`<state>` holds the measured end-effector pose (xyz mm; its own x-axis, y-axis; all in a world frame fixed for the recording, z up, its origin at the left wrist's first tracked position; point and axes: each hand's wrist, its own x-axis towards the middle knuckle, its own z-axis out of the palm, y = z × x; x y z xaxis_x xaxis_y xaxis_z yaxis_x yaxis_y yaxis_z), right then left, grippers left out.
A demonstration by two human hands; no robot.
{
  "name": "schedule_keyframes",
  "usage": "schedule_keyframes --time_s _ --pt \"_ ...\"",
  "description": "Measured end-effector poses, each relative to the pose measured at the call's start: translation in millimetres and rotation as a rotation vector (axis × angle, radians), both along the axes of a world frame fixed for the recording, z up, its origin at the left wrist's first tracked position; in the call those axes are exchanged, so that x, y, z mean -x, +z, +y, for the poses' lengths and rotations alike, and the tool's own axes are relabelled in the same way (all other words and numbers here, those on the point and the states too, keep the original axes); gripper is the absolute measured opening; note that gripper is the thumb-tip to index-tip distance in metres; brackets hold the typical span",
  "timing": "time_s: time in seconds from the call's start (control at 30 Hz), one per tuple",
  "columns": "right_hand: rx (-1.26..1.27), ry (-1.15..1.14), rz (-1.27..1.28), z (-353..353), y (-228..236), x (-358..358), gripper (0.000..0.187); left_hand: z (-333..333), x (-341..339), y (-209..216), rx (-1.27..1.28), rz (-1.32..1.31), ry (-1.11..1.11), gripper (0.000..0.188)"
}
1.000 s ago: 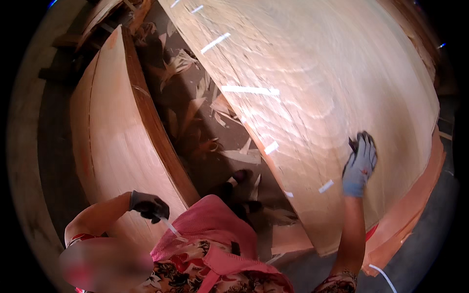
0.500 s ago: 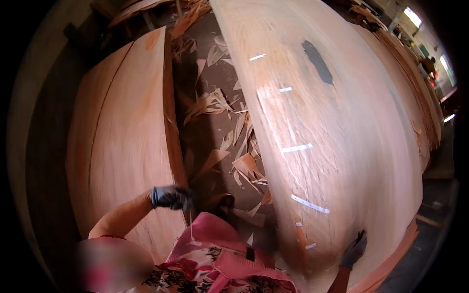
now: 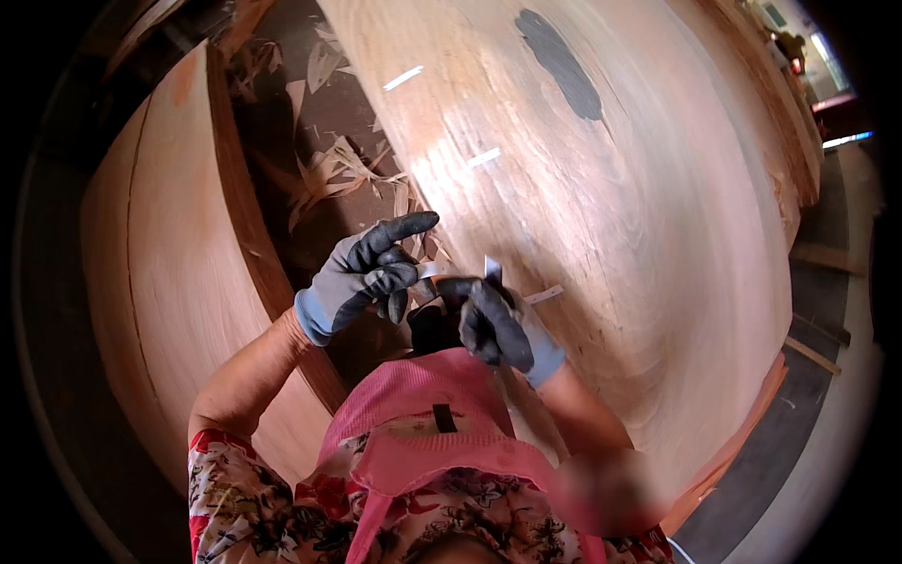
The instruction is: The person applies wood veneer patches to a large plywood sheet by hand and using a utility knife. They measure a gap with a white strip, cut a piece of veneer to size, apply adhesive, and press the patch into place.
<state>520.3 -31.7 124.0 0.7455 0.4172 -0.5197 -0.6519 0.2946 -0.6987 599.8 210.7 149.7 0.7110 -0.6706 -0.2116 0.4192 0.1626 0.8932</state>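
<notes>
Both hands are gloved in grey-black and meet close in front of the person's chest. The left hand (image 3: pixel 362 273) has its index finger stretched straight out and upward; the other fingers (image 3: pixel 395 280) curl in and pinch one end of a small strip of white tape (image 3: pixel 430 270). The right hand (image 3: pixel 489 324) is closed, fingers together, gripping the other part of that strip, a short pale tab standing up above its knuckles. The two hands are just beside each other, nearly touching.

Behind them lies a large sheet of pale reddish veneer (image 3: pixel 639 216), its grain running in arcs. Several short white tape pieces (image 3: pixel 484 157) are stuck on it, and a dark grey patch (image 3: pixel 562 64) marks its upper part. To the left stands a second stack of veneer (image 3: pixel 160 282), edge on. Between the two, wood scraps (image 3: pixel 343 169) litter the dark floor (image 3: pixel 282 113).
</notes>
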Motion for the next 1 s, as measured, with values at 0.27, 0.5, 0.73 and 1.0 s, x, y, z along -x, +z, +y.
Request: schedule_keyframes --time_s 0.27,0.5,0.73,1.0 --pt "-0.104 -0.381 0.037 -44 -23 -104 0.033 -39 -98 -43 -0.272 0.298 -0.158 0.044" --pt "-0.018 -0.470 -0.034 -55 -35 -182 0.028 -76 -187 -65 -0.409 0.266 -0.181 0.018" --pt "0.544 -0.644 -0.236 -74 -28 -221 0.034 -75 -273 -74 -0.487 0.158 -0.016 0.017" --pt "1.762 0.091 -0.745 -5 -25 -244 0.062 -57 -316 -96 -0.445 0.258 -0.109 0.025"
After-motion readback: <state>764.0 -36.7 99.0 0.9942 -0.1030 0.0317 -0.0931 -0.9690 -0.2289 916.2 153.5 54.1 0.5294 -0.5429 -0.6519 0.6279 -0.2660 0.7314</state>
